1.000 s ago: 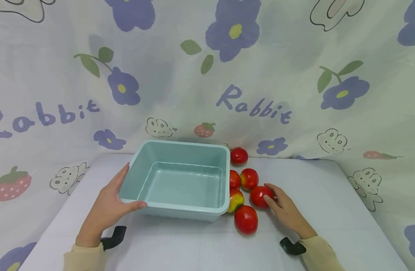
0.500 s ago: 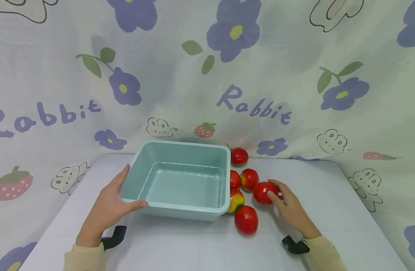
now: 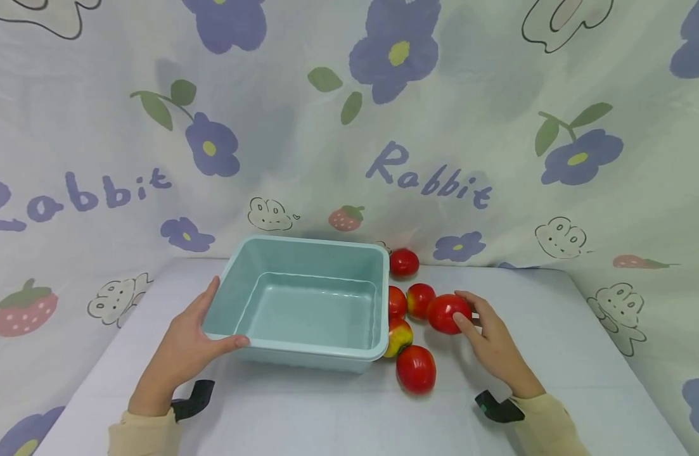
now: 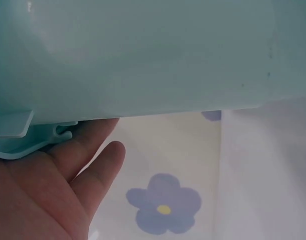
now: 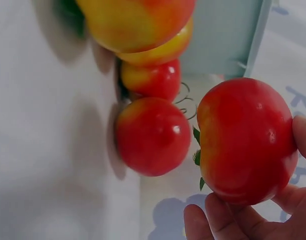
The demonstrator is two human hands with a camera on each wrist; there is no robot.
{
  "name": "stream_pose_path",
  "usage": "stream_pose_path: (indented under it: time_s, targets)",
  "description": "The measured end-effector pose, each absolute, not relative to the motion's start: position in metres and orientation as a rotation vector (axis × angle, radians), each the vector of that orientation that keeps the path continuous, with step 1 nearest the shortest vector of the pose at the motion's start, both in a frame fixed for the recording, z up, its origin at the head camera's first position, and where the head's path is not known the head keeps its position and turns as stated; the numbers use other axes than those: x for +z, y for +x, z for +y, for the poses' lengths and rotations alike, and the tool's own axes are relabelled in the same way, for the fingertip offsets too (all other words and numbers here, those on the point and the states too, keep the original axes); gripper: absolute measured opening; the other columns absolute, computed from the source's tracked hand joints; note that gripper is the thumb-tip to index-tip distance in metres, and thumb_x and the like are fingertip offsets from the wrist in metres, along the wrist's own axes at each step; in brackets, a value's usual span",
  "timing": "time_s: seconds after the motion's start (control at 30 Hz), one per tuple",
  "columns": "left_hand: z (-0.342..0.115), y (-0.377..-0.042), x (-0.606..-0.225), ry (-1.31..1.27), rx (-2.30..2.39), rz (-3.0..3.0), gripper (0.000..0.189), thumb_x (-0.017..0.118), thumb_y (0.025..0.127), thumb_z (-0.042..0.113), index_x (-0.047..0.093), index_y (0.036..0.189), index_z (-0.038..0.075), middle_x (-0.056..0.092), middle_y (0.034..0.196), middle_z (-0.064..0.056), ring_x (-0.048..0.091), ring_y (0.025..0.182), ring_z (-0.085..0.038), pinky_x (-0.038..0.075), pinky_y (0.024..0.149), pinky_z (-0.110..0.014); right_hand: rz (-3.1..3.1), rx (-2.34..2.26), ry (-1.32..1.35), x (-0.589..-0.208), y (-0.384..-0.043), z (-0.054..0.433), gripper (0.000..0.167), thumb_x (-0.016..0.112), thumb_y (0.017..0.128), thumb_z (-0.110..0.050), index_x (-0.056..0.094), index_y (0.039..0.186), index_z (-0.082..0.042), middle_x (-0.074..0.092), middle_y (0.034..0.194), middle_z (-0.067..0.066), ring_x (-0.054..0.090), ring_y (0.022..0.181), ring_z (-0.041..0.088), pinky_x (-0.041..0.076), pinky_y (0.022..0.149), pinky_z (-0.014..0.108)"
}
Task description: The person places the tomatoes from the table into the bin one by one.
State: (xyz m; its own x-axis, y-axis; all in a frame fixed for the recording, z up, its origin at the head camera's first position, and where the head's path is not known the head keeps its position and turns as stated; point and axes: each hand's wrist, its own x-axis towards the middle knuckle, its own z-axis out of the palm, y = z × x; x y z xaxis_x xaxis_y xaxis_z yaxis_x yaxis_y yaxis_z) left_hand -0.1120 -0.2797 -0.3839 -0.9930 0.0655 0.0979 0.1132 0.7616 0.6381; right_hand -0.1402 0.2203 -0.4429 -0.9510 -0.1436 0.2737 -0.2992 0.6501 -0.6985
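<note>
A pale blue-green plastic basin (image 3: 312,356) stands on the table. My left hand (image 3: 184,348) holds its left front corner, thumb on the front rim and fingers along the left side; in the left wrist view, fingers (image 4: 95,165) reach past the basin's underside edge. My right hand (image 3: 492,335) grips a red tomato (image 3: 448,314) between thumb and fingers, raised off the table. The right wrist view shows this tomato (image 5: 247,142) with green leaf tips at its yellowish end. Just left of it lies a red-and-yellow tomato (image 3: 420,300).
More tomatoes lie along the basin's right side: a large red one (image 3: 416,369) in front, a yellow-red one (image 3: 399,337), a partly hidden one (image 3: 397,303) and one at the back (image 3: 404,263). Behind the white table (image 3: 338,418) hangs a printed cloth (image 3: 303,145).
My right hand has lifted the tomato off the table, moving it up and slightly right. My left hand and the basin have stayed in place.
</note>
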Motion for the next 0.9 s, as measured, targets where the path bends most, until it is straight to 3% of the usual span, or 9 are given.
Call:
stream_pose_path:
  time_s: [0.43,0.9]
  targets:
    - [-0.281,-0.113,-0.387,-0.157,-1.066,-2.873,0.125,0.088,0.074,0.044,0.006,0.162,0.010,0.019,0.162,-0.028,0.025,0.144,-0.053,0.030,0.106,-0.074,-2.586,1.176,0.397,-0.424,-0.141,0.213,0.051,0.061,0.101,-0.023,0.045,0.147,-0.006,0.054,0.136,0.012,0.053,0.118,0.024,0.045,0.091,0.012]
    - [-0.282,-0.114,-0.388,-0.153,-1.070,-2.877,0.125,0.088,0.075,0.044,0.005,0.162,0.010,0.018,0.162,-0.029,0.023,0.144,-0.053,0.029,0.106,-0.074,-2.485,1.234,0.456,-0.409,-0.141,0.198,0.052,0.064,0.099,-0.018,0.046,0.146,-0.006,0.055,0.133,0.011,0.052,0.121,0.023,0.040,0.093,0.006]
